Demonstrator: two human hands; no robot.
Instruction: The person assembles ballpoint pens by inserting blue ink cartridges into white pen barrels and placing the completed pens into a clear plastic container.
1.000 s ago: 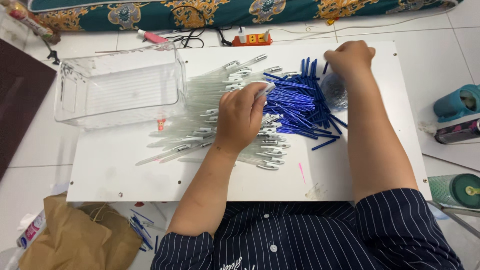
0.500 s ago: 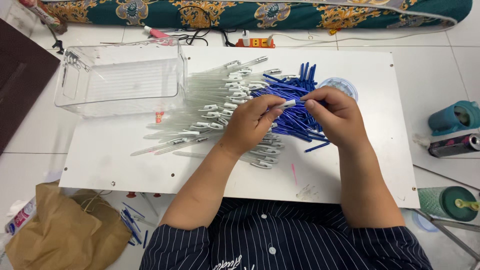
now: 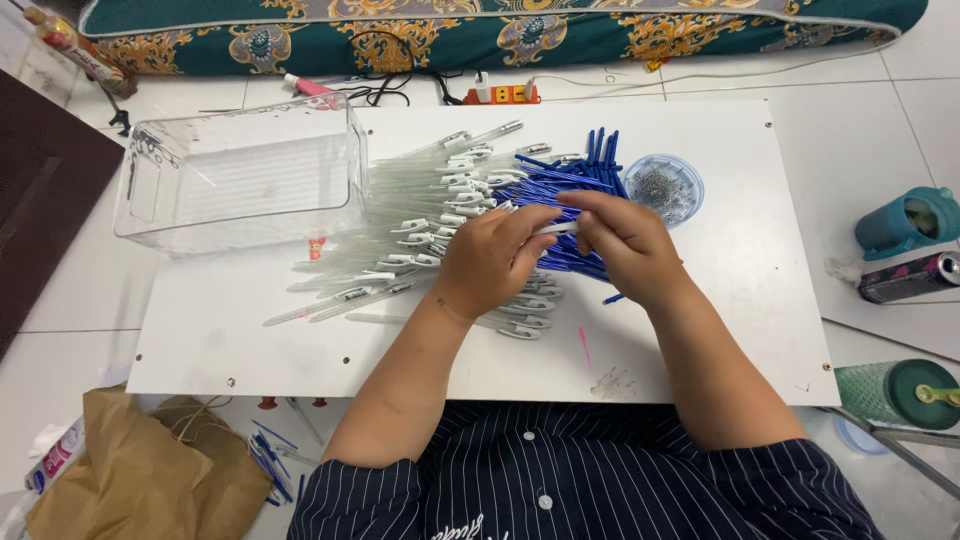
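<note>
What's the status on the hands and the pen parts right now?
Left hand and right hand together, pinching one clear pen barrel. Clear barrels and blue refills piled beneath. Nothing in the way.

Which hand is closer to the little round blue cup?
The right hand. It sits just beside the little blue cup, over the blue sticks. The left hand is farther away, on the other side, over the clear pen tubes.

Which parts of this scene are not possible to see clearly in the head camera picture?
- Head view: the piece between left hand and right hand is mostly covered by fingers.
- Contents of the small round cup: too small.
- Teal-lidded container: cut by the right edge.
- Paper bag: its inside is hidden.
</note>
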